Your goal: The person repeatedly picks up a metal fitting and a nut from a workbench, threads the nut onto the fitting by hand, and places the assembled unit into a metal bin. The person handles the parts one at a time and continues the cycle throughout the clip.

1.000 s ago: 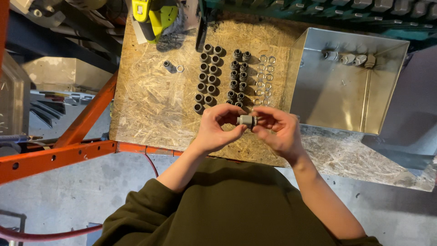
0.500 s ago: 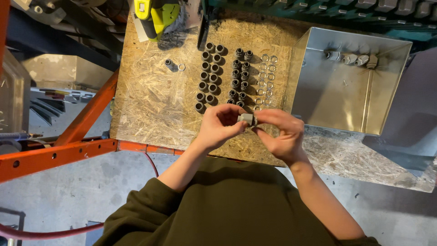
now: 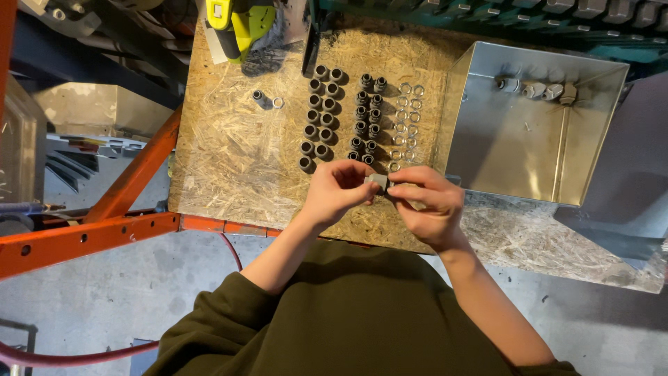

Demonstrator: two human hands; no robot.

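The person wears a dark olive-green sweatshirt of soft, matte fabric [image 3: 362,313], which fills the lower middle of the frame from the shoulders down to the bottom edge. Its cloth is plain, with no print, stripe or badge showing. Both sleeves are pushed up past the elbows, bunching in loose folds at the lower left and lower right, so the forearms are bare. The left hand [image 3: 337,191] and right hand [image 3: 431,205], near the middle of the frame, are bare too: no gloves, rings, watch or wristband show.
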